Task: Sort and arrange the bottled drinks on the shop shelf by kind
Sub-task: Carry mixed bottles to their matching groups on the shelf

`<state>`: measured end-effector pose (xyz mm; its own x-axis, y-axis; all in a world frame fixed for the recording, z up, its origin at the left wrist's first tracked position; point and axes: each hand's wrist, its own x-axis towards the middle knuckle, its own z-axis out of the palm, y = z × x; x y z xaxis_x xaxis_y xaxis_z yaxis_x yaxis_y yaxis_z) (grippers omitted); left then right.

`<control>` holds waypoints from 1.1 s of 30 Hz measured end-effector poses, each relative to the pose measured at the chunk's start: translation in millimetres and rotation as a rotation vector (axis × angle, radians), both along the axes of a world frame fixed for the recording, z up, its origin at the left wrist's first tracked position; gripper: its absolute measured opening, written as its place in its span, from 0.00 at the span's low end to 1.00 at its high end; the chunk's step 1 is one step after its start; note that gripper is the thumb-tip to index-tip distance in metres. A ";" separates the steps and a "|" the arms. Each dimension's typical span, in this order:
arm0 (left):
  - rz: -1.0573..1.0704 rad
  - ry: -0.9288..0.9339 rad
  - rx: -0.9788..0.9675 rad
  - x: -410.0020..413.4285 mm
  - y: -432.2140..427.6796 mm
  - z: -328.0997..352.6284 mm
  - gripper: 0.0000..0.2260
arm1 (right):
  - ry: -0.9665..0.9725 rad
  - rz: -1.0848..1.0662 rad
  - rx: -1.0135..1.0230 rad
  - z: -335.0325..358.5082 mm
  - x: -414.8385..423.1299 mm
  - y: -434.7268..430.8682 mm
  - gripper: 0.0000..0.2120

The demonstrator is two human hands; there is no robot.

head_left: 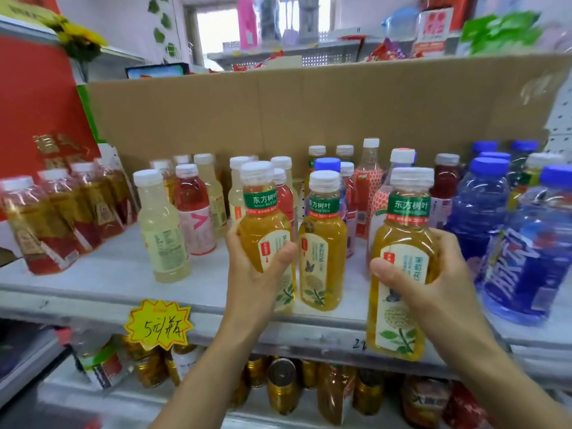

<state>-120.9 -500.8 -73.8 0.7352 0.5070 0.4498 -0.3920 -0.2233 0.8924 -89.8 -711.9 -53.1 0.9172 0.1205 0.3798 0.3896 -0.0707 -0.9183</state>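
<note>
Three clear plastic bottles of amber tea, white caps and green neck bands, are front-centre. The left hand [257, 274] grips the left tea bottle [261, 230] at mid-body, thumb across the cream label, fingers curled round the back. The bottle is upright, its base low near the front of the pale grey shelf board [93, 274]; can't tell if it rests on the board or hangs just above.

The middle tea bottle [322, 258] stands on the shelf just beside it, w/ neither hand on it.

The right hand [439, 274] wraps the right tea bottle [399, 320] at the waist, thumb on the label front, fingers round the far side. That bottle is upright, out in front of the shelf edge, base below the board's lip, so off the shelf.

Behind is a mixed lot:
- Pale yellow drink bottle [162, 236] to the left.
- Red drink bottle w/ pink label [195, 218] next to it.
- Big blue-capped blue bottles [526, 258] on the right.

A brown cardboard sheet [309, 113] backs the shelf. A yellow starburst price tag [159, 325] hangs on the shelf lip, left of the hands. Gold cans [281, 385] stand on the shelf below.
</note>
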 end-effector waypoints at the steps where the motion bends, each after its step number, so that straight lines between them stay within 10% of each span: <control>1: -0.007 0.000 -0.006 3.8 1.9 -3.3 0.31 | -0.009 -0.016 -0.002 0.0 -0.4 1.3 0.34; 15: 0.028 0.024 0.081 36.8 20.1 -26.4 0.35 | -0.176 -0.140 0.102 -22.2 27.1 36.9 0.33; 23: -0.041 0.100 0.234 27.4 19.6 -32.6 0.63 | -0.199 -0.143 0.032 -41.9 33.2 59.2 0.40; 33: 0.160 0.070 0.266 25.9 12.3 -34.2 0.58 | -0.132 -0.032 0.049 -51.5 25.8 73.5 0.47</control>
